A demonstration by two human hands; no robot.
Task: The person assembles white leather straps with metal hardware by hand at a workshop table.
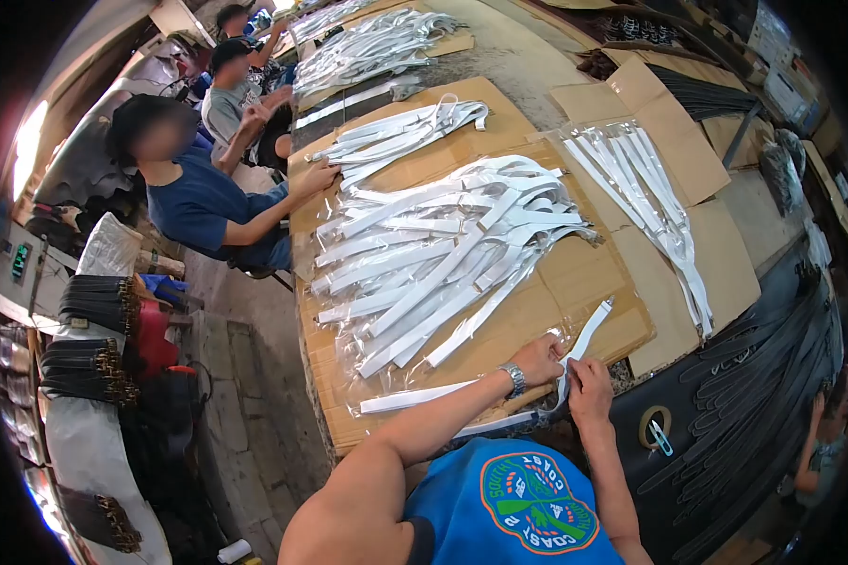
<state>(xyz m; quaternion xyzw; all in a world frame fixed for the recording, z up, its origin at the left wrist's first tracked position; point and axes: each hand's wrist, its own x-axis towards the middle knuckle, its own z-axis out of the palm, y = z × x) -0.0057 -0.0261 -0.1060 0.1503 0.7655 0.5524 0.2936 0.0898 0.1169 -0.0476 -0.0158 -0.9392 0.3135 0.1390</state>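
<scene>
Both my hands meet low at the cardboard's near edge, on one white strap (pixel 589 326) with a small metal piece at its tip. My left hand (pixel 537 362), with a metal watch at the wrist, closes on it from the left. Beside it, my right hand (pixel 590 388) pinches the same strap with its fingers bent. Part of the strap runs down between the hands toward my lap. Another white strap (pixel 415 399) lies left of my hands, partly behind my forearm. Beyond them is a large pile of white straps (pixel 462 245) with metal ends, many in clear plastic.
Flat cardboard (pixel 575 301) covers the table. Bagged white straps (pixel 645 184) lie right, near black straps (pixel 744 377), a tape roll (pixel 646 423) and small snips (pixel 662 439). A co-worker in dark blue (pixel 207 202) sits left, touching straps; other people sit beyond.
</scene>
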